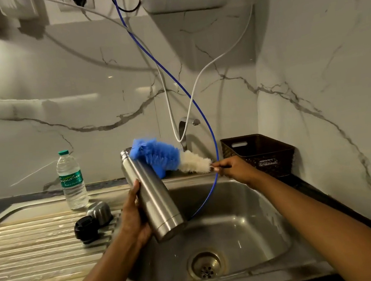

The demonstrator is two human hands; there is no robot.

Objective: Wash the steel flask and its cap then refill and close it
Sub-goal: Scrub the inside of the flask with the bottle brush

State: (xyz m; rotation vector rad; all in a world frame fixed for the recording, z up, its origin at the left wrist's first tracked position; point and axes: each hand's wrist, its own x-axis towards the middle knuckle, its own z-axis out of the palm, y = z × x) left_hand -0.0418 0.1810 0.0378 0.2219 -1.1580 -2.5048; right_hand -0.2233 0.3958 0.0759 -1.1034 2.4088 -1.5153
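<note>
Steel flask [151, 192] tilted over sink [253, 204], lower body gripped by left hand [133, 219]; right hand [232, 167] pinches bottle brush [170, 157] handle at flask mouth.

Count log; every position is referenced to the stainless steel sink basin [253, 202], n = 1.

- Cylindrical brushed-steel flask [150, 196]: 1, over the basin's left edge.
- Bottle brush with blue and white bristles [165, 159]: 1, above the basin.
- Domed steel cap [99, 212]: 1, left of the basin.
- Round black stopper [86, 228]: 1, left of the basin.
- Clear plastic water bottle with green lid [71, 180]: 1, left of the basin, further back.
- Dark brown woven basket [260, 152]: 1, behind the basin's right corner.
- Steel tap [184, 128]: 1, behind the basin.
- Thin blue hose [212, 137]: 1, running down into the basin.
- Round drain [205, 266]: 1, in the basin floor.
- Hands: 2, left hand [133, 219] and right hand [230, 167], above the basin.
</note>
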